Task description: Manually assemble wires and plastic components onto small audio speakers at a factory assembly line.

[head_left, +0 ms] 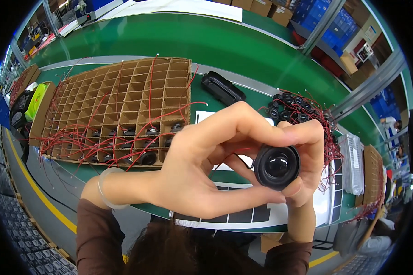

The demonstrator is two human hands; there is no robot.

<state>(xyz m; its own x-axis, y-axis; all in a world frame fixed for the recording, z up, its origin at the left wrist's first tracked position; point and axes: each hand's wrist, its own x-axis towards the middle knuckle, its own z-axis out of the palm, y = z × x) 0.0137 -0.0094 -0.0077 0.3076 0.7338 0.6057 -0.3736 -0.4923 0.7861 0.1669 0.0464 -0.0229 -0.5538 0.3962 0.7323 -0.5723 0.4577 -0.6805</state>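
Holding: a small round black speaker (276, 167), raised close to the camera above the green table (206, 41), its cone facing the lens.
Left hand (202, 169): fingers curled, thumb running underneath toward the speaker, forefinger arched over the top and touching the right hand; a clear bangle (106, 189) sits on the wrist.
Right hand (307, 156): wrapped round the speaker's right side, fingers closed on its rim.
Grip: both hands shut on the speaker, which is pinched between them.
Cardboard divider tray (119, 101): lies on the table to the left, behind the left hand; a grid of cells, the nearest rows holding black speakers with red wires (149, 91) trailing across the top.
Loose speakers (291, 106): a heap with red wires, on the table just beyond the right hand.
Black oblong part (222, 88): on the table between tray and heap.
White sheet with black squares (243, 215): below the hands, at the table's near edge.
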